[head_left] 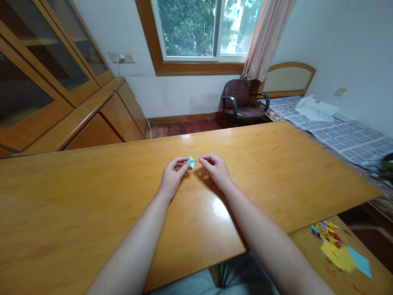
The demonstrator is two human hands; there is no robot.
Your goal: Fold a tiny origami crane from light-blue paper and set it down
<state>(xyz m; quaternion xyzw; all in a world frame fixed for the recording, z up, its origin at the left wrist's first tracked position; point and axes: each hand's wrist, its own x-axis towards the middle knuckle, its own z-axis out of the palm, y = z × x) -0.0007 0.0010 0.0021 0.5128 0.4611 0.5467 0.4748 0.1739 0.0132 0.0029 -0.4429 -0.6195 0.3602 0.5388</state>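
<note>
Over the middle of the wooden table, both of my hands are close together. My left hand pinches a small light-blue piece of paper that looks folded and pointed at its top and bottom. My right hand is just right of it, thumb and forefinger closed on a thin dark stick. The stick reaches leftward across the paper. Whether it passes through the paper or lies along it, I cannot tell.
Lower right, a side surface holds yellow paper sheets, a light-blue sheet and a heap of small coloured paper pieces. A brown armchair stands beyond the table. A bed is right, a wooden cabinet left.
</note>
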